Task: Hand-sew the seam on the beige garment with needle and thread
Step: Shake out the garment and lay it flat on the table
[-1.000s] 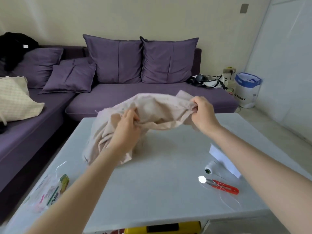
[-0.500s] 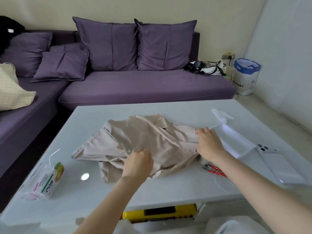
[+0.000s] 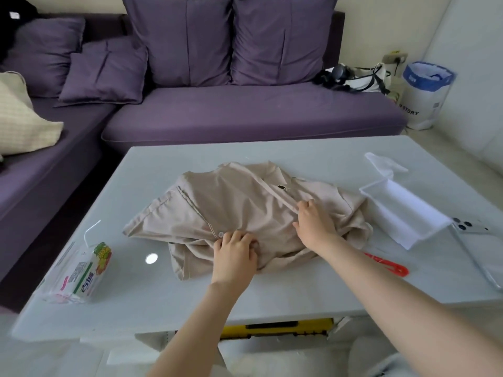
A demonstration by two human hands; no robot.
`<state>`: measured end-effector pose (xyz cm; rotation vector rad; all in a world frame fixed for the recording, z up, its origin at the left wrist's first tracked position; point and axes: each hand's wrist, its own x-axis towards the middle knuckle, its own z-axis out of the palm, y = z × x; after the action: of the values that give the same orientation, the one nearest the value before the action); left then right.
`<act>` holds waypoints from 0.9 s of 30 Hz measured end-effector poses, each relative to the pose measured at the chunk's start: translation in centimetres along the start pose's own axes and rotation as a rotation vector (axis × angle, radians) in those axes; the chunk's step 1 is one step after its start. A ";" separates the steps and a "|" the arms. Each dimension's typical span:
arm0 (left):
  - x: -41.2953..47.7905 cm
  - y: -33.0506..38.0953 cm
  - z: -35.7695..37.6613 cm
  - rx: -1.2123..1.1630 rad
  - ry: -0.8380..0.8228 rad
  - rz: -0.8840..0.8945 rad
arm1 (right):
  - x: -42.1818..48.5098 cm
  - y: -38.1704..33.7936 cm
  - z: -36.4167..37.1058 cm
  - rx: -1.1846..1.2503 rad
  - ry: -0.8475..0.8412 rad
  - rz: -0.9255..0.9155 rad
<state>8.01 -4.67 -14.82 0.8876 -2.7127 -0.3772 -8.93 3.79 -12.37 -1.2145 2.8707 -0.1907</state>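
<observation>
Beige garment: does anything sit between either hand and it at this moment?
Nothing visible does. The left hand grips the beige garment near its front edge and the right hand holds its button strip, both in direct contact. The red snips lie beside the right forearm, clear of both hands.

The garment [image 3: 234,202] lay at the centre of the table [image 3: 272,295], with the left hand [image 3: 234,254] gripping its near edge and the right hand [image 3: 313,224] gripping a fold just to the right. A packet [image 3: 81,273] lay near the table's left edge. An open box [image 3: 402,210] and a phone [image 3: 473,235] lay on the right, and snips [image 3: 392,266] lay in front of them beside the right forearm. A sofa [image 3: 245,112] stood behind the table, with a bag [image 3: 427,96] beyond its right end.
</observation>
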 end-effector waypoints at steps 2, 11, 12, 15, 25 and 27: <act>0.1 0.0 0.2 -0.035 0.012 -0.009 | 0.6 0.2 0.1 -0.028 0.041 0.034; 0.2 0.6 -0.6 -0.103 0.138 -0.073 | -1.2 -0.3 -2.5 0.181 0.270 -0.194; 0.3 0.8 -0.9 -0.139 0.195 -0.066 | -2.2 -0.6 -2.6 0.216 0.303 -0.281; 0.4 1.6 -1.4 -0.230 0.203 0.008 | -5.0 -0.5 -1.7 0.112 0.368 -0.590; 0.0 2.7 -2.7 -0.353 0.285 0.058 | -7.7 2.9 0.5 0.123 0.381 -0.442; -0.1 2.8 -2.6 -0.363 0.384 0.131 | -8.1 3.6 0.8 0.177 0.395 -0.369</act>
<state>7.39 -2.85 -11.55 0.6037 -2.2396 -0.5808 -5.81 11.98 -13.85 -1.8340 2.8081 -0.7517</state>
